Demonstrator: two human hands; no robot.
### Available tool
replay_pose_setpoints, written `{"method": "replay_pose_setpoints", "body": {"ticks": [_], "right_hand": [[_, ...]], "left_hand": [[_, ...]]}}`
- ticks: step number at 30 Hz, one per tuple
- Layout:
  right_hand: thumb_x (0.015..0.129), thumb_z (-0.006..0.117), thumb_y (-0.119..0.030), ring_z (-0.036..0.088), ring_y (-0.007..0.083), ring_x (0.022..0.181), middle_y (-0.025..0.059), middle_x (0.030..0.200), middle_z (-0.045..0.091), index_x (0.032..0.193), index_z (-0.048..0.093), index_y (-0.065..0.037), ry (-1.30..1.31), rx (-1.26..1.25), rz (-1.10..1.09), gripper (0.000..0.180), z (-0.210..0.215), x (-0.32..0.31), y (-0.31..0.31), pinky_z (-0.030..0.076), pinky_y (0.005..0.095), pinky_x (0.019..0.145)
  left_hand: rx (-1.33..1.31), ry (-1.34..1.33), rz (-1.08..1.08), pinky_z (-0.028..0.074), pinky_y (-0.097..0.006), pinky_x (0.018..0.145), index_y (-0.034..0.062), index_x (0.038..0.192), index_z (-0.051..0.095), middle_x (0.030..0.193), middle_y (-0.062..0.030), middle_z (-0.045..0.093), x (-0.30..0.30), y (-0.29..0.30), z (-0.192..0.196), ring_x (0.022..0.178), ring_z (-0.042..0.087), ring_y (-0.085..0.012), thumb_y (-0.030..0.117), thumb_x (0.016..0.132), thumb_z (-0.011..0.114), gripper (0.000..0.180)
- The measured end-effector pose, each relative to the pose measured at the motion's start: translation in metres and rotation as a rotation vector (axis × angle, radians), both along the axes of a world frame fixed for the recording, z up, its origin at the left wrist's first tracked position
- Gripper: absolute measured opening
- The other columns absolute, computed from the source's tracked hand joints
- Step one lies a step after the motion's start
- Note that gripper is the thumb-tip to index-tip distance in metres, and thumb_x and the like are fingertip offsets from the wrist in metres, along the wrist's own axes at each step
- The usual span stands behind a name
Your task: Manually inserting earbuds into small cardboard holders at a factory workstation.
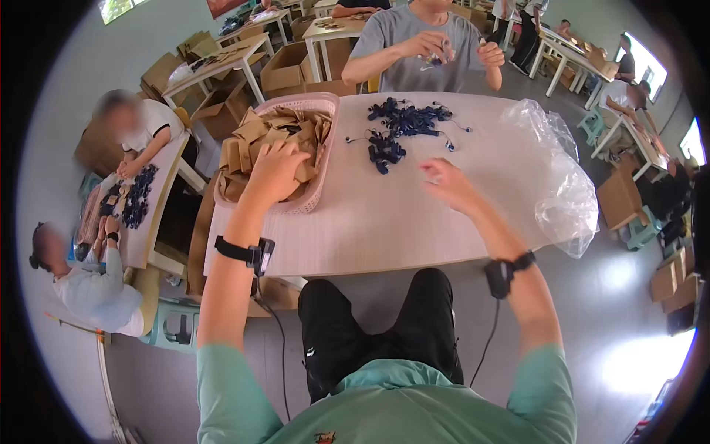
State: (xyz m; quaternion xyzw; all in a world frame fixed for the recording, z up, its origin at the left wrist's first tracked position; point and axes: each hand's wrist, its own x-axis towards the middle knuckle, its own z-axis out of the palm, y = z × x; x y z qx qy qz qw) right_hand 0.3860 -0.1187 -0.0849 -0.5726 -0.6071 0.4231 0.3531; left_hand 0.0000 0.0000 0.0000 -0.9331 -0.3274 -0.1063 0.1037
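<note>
My left hand [279,172] reaches over a pink plastic basket [330,140] heaped with small folded brown cardboard pieces [251,129]. Its fingers are apart and rest on the top pieces, with none visibly gripped. My right hand [450,185] hovers above the table, smeared by motion, so I cannot make out whether its fingers hold anything. Just beyond it lies a pile of dark blue bundles [414,120] with thin wires and small round ends, looking like wired earphones. A smaller cluster of the same bundles [386,151] lies nearer to me.
Crumpled clear plastic sheeting [566,185] covers the right end of the pale table [355,237]. Across from me a person in grey [421,44] handles small items. Two people work at a side table [159,200] on the left. Cardboard boxes [288,68] stand behind the basket.
</note>
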Motion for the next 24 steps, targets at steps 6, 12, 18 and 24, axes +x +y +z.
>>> {"method": "replay_pose_setpoints", "body": {"ticks": [6, 12, 18, 24], "right_hand": [[0.07, 0.082, -0.038, 0.036, 0.0376, 0.138, 0.014, 0.151, 0.035, 0.139, 0.051, -0.02, -0.532, 0.352, -0.305, 0.078, -0.016, -0.049, 0.078, 0.036, 0.0498, 0.11], [0.072, 0.075, -0.052, 0.036, 0.0387, 0.137, 0.0109, 0.153, 0.035, 0.138, 0.051, -0.024, -0.914, 0.341, -0.324, 0.076, -0.014, -0.085, 0.111, 0.031, 0.0673, 0.105], [0.077, 0.072, -0.034, 0.052, 0.0334, 0.118, 0.0065, 0.118, 0.059, 0.111, 0.062, -0.018, -0.822, 0.497, -0.143, 0.039, -0.03, -0.065, 0.11, 0.042, 0.0507, 0.098], [0.074, 0.072, -0.018, 0.054, 0.0295, 0.115, 0.0052, 0.114, 0.06, 0.107, 0.06, -0.016, -0.779, 0.473, 0.064, 0.036, -0.017, -0.062, 0.028, 0.046, 0.0437, 0.095]], "left_hand": [[0.245, -0.33, 0.089, 0.044, -0.043, 0.091, 0.0152, 0.11, 0.07, 0.101, -0.0036, 0.06, 0.004, -0.047, 0.014, 0.1, 0.055, -0.0265, 0.016, 0.084, 0.067, 0.027], [0.022, -0.567, -0.119, 0.045, -0.042, 0.092, 0.0108, 0.115, 0.067, 0.105, -0.007, 0.063, 0.011, -0.145, -0.057, 0.1, 0.059, -0.0302, 0.006, 0.08, 0.065, 0.035], [-0.198, -0.551, 0.028, 0.043, -0.041, 0.092, 0.0121, 0.121, 0.062, 0.108, -0.0084, 0.059, 0.029, -0.139, -0.102, 0.105, 0.056, -0.0314, 0.002, 0.076, 0.065, 0.045], [-0.238, -0.553, 0.094, 0.042, -0.044, 0.092, 0.0114, 0.12, 0.061, 0.109, -0.0113, 0.057, 0.026, -0.141, -0.103, 0.103, 0.053, -0.0349, 0.002, 0.077, 0.063, 0.044]]}}
